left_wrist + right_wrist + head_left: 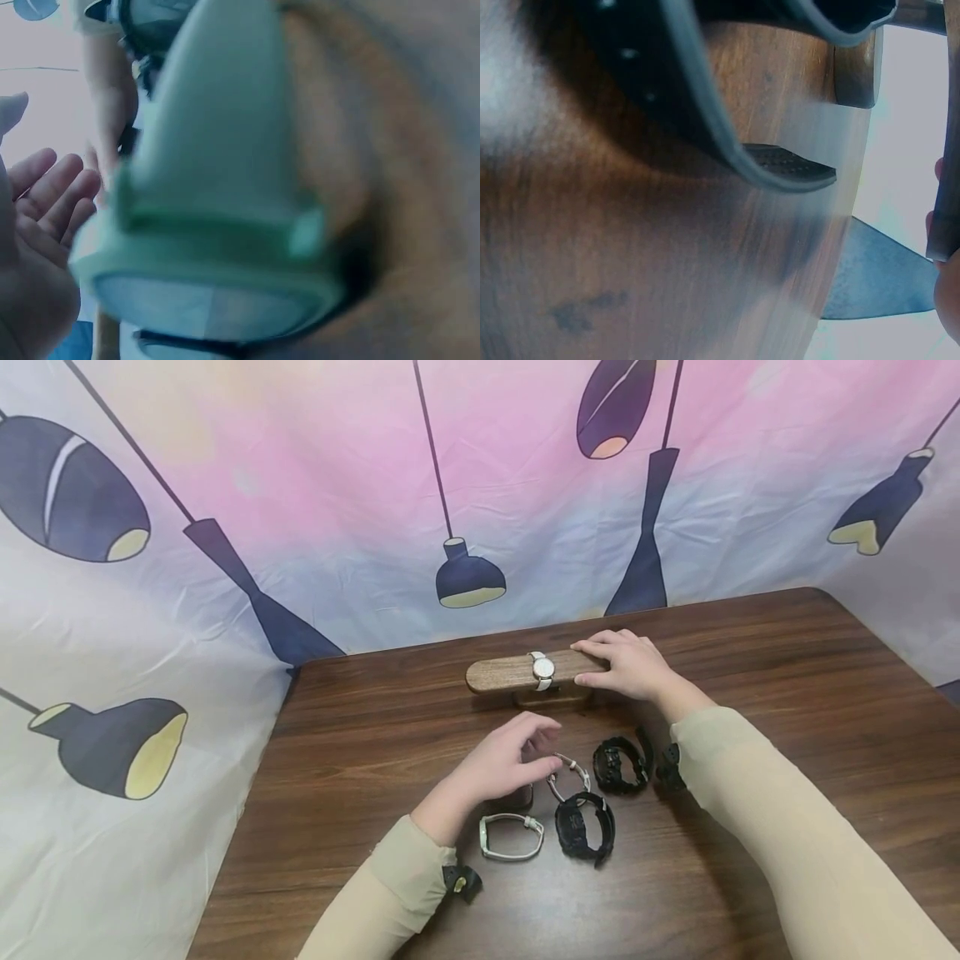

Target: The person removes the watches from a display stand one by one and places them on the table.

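My right hand (pixel 626 664) grips the right end of a wooden watch stand (pixel 498 675), thumb in front and fingers over the back; in the right wrist view a fingertip and the thumb show beside its bar (pixel 951 172). A watch with a white strap and round pale dial (pixel 543 669) is wrapped around the bar's middle. Nearer, my left hand (pixel 495 760) hovers above the table with loosely bent fingers, holding nothing; its fingers (pixel 64 195) show in the left wrist view. Beneath it a dark block (pixel 519 797) is mostly hidden.
On the table (pixel 360 760) lie a pale-strapped watch (pixel 512 837), a thin-banded watch (pixel 576 772) and two black watches (pixel 573 831), the other black watch (pixel 621 766) beside the right forearm. A lamp-patterned cloth (pixel 337 485) hangs behind the table.
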The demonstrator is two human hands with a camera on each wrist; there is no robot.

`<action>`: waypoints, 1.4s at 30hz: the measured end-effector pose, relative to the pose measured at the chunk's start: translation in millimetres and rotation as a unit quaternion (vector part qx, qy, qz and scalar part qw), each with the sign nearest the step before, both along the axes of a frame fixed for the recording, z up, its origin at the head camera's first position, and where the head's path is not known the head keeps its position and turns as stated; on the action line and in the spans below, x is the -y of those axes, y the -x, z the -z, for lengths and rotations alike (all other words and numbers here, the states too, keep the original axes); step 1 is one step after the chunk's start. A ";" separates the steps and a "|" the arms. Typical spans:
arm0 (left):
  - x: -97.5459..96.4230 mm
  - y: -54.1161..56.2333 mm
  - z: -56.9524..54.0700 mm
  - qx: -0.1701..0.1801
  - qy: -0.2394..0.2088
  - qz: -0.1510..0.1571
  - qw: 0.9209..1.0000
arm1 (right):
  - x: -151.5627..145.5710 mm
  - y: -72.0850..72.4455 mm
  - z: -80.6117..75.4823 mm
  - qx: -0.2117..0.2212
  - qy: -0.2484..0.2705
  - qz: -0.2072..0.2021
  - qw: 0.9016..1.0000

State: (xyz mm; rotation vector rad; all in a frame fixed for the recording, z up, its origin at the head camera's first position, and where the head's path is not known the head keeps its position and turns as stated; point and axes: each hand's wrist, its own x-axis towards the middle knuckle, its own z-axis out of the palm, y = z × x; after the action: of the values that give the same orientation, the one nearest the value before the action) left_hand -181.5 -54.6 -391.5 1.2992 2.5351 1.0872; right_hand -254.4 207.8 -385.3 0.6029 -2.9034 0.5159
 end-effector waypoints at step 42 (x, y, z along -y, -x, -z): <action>-6.1 62.9 -21.4 -0.101 0.035 -0.165 0.981 | 0.6 1.1 0.2 -0.005 -0.005 0.002 1.000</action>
State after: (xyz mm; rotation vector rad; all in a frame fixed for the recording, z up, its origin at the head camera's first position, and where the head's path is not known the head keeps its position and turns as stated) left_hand -244.4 -48.5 -370.1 1.0443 2.9915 0.9464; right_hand -255.5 207.2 -385.5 0.5977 -2.8993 0.4968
